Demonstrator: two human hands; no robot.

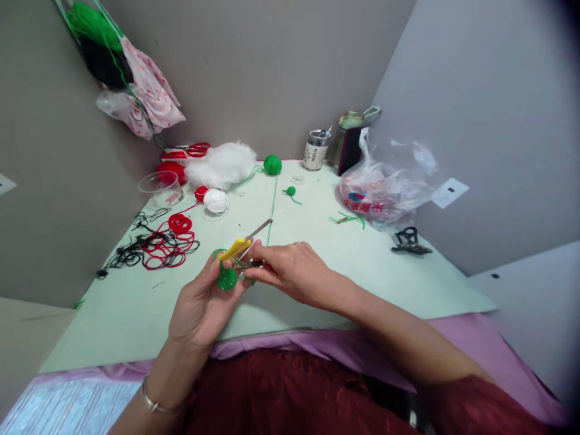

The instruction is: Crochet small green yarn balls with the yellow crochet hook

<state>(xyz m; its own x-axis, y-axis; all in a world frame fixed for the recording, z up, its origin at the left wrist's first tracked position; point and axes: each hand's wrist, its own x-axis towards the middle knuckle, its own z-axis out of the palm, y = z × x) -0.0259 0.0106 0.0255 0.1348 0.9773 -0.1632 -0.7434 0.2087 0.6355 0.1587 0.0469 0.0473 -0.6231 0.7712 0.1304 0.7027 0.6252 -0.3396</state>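
My left hand [199, 305] is closed around a small green crocheted piece [226, 279], its thumb and fingers pinching the piece from the side. A crochet hook with a yellow handle [235, 248] lies across the left fingertips, its metal shaft slanting up and to the right. My right hand [294, 269] is closed beside the piece, thumb and fingers pinched on a dark, thin item that is mostly hidden. Green yarn runs from the hands across the table to a green yarn ball [272, 165] at the back.
Tangled red and black yarn [172, 248] lies at left, near a clear plastic cup [168, 192] and white stuffing [226, 164]. At back right stand a pen can [316, 151] and a plastic bag [385, 187]. A black hair clip [411, 241] sits at right.
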